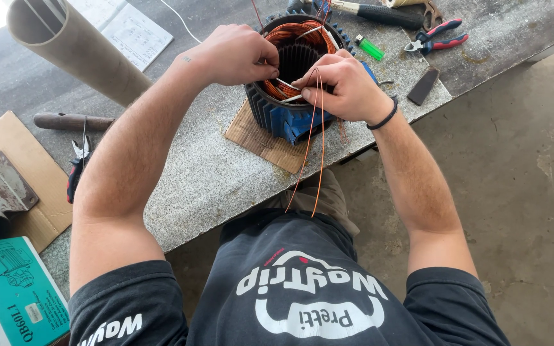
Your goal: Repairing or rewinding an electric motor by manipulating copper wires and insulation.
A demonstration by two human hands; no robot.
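- Copper-coloured wire (309,147): two thin strands, running from the right hand (344,90) down over the tabletop (213,173) edge toward the torso; long axis near vertical in the head view, trailing toward the body.
- Blue finned motor stator (290,118): upright on a scrap of cardboard (258,138), bore open to the top, orange windings (290,35) packed round the inner rim.
- Right hand: over the near rim, fingers pinched together on the wire strands where they enter the bore; black band at the wrist.
- Left hand (235,54): over the left rim, fingers curled in and pressed to the windings just beside the right fingertips; whether clamped on anything, cannot tell.
- Both hands nearly touching across the bore; right the nearer to the loose wire.
- Elsewhere: red-handled pliers (437,35), green lighter (370,48), grey tube (78,54), side cutters (78,166).
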